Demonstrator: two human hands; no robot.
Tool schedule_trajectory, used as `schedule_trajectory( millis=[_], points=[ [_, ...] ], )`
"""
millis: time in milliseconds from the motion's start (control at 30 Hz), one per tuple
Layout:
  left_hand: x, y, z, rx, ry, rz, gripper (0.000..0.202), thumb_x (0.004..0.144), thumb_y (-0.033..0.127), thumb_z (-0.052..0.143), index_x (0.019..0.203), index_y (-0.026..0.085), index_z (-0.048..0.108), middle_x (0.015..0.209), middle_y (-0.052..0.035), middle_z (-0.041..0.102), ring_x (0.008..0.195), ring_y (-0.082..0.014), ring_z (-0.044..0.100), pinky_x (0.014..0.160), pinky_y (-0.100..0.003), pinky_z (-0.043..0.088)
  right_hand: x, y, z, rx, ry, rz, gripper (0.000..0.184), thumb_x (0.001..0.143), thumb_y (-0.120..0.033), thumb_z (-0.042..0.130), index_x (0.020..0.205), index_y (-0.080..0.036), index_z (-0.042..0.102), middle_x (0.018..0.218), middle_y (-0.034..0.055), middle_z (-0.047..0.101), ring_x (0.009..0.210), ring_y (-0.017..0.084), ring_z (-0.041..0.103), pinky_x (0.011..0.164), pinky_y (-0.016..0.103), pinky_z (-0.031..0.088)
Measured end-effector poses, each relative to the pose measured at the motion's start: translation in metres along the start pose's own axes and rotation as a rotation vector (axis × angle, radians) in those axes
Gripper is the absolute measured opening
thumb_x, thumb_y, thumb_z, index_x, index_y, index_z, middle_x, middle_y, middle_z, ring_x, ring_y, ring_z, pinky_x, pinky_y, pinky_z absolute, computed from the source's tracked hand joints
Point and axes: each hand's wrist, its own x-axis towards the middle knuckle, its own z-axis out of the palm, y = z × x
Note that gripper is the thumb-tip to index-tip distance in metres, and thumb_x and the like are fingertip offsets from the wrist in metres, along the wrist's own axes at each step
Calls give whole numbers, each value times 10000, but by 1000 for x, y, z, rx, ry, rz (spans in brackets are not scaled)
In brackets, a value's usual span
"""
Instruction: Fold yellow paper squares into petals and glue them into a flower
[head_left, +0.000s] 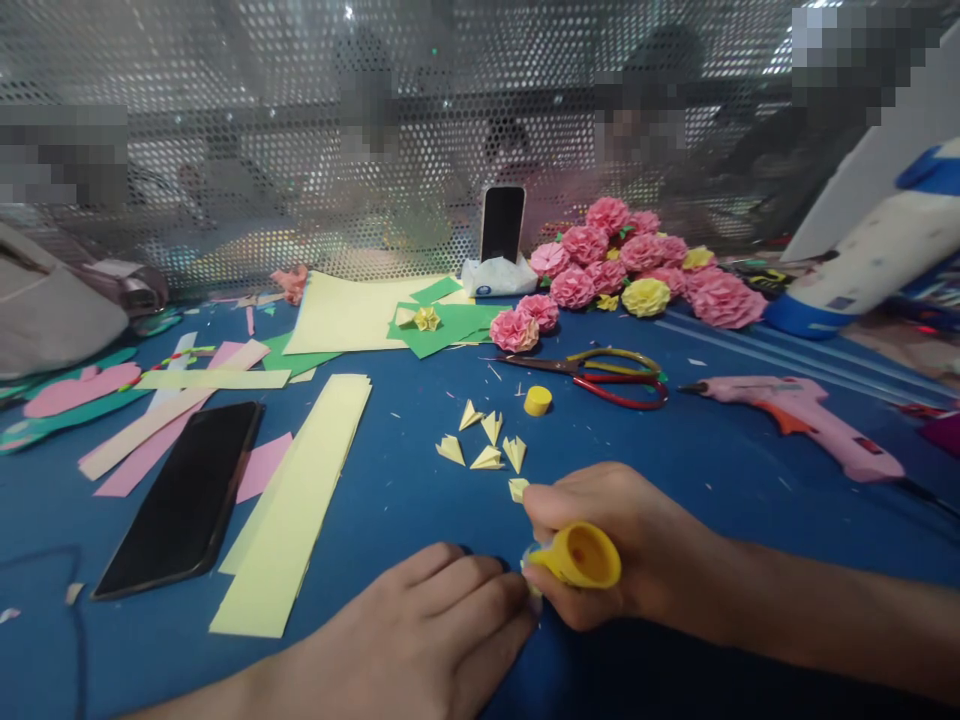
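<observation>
My right hand (pixel 630 555) is closed around a small yellow glue stick (pixel 581 556), its open end facing me. My left hand (pixel 442 625) rests on the blue table (pixel 390 500) with its fingers curled, the fingertips pinched against the glue stick's tip; a tiny pale paper piece seems to be held there. Just beyond my hands lie several small folded yellow paper petals (pixel 486 445). The glue stick's yellow cap (pixel 537 400) stands behind them.
Red-handled scissors (pixel 607 380), a pink glue gun (pixel 802 415), pink and yellow paper flowers (pixel 630 265), a black phone (pixel 187 495) lying flat, another phone (pixel 502 225) propped upright, yellow paper strips (pixel 300 500), pink strips, green and yellow sheets (pixel 352 310). A perforated metal screen stands behind.
</observation>
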Motion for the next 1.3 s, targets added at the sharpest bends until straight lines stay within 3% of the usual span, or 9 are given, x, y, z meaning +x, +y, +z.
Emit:
schedule_trajectory(
  millis=[733, 1300],
  points=[
    [-2, 1, 0, 0, -6, -4, 315, 1071, 185, 385, 1301, 94, 581, 1234, -77, 665, 1091, -210, 612, 906, -330, 525, 3, 4, 1, -36, 72, -62, 393, 929, -356, 595, 729, -218, 286, 616, -79, 332, 536, 81, 293, 509, 247, 203],
    [-1, 0, -2, -8, -21, -14, 294, 1063, 175, 426, 1300, 92, 580, 1248, -90, 669, 1117, -197, 608, 931, -319, 531, -5, 3, -3, -11, 51, -6, 358, 893, -356, 635, 712, -215, 359, 600, -79, 356, 534, 86, 332, 511, 246, 241]
  ],
)
